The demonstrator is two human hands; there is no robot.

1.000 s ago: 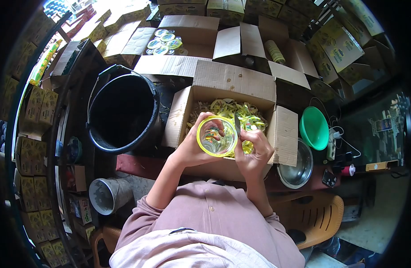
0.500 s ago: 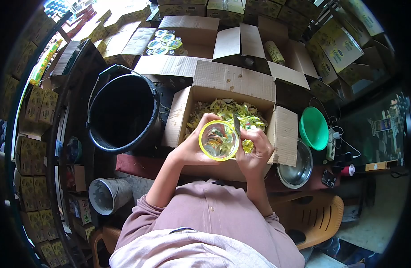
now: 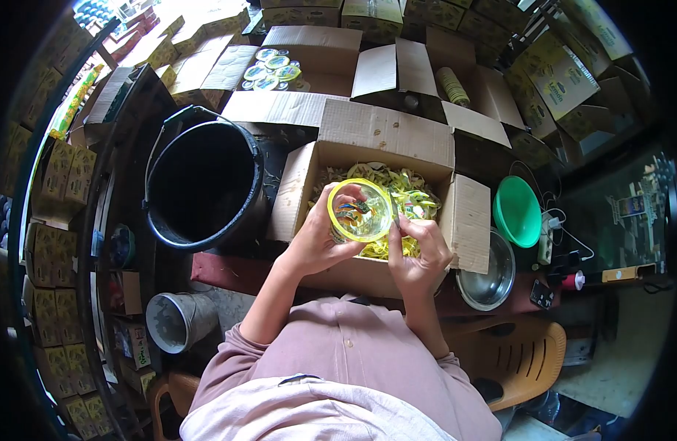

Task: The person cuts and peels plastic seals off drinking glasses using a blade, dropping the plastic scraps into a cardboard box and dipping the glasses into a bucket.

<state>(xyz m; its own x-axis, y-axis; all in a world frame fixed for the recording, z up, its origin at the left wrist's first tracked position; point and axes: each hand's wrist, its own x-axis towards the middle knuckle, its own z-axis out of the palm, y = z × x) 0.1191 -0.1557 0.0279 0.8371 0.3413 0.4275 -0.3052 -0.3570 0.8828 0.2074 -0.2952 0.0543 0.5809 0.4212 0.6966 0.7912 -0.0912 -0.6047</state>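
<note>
A clear plastic cup [image 3: 362,213] with a yellow rim faces the camera, its side wrapped by the fingers of my left hand [image 3: 316,239]. My right hand [image 3: 418,253] pinches a small dark blade [image 3: 395,209] at the cup's right edge; its handle is hidden in the fingers. Both hands are over the near part of an open cardboard box [image 3: 386,132], which holds a heap of yellow-green strips [image 3: 412,195].
A large black bucket [image 3: 202,184] stands left of the box, a grey bucket [image 3: 180,322] below it. To the right are a green bowl [image 3: 518,211] and a metal bowl [image 3: 491,275]. Another open carton [image 3: 316,62] with round lids [image 3: 268,70] lies beyond.
The cup has tilted and shifted slightly up in my left hand compared with half a second ago. My right hand has moved a little, with the blade now lower at the rim.
</note>
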